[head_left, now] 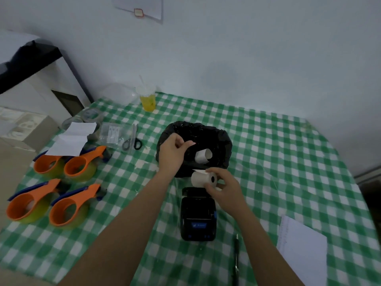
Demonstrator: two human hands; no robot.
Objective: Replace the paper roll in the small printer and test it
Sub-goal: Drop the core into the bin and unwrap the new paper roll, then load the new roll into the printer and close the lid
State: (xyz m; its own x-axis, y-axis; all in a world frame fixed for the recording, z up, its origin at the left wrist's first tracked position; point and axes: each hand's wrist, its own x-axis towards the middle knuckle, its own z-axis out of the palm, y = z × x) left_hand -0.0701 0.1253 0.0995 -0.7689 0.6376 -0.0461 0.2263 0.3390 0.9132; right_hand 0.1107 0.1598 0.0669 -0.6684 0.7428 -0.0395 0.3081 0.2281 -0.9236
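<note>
The small black printer lies on the checked tablecloth with its lid open at the far end. Just above that lid, my right hand grips a full white paper roll, its loose end sticking up. My left hand hovers over the black bin bag, fingers pinched together; whether something small sits between them I cannot tell. A curled, nearly used-up paper roll lies inside the bag.
Several orange tape dispensers stand at the left. Scissors, a clear packet and folded white paper lie behind them. A yellow drink cup is at the back. A notepad and pen lie at the right front.
</note>
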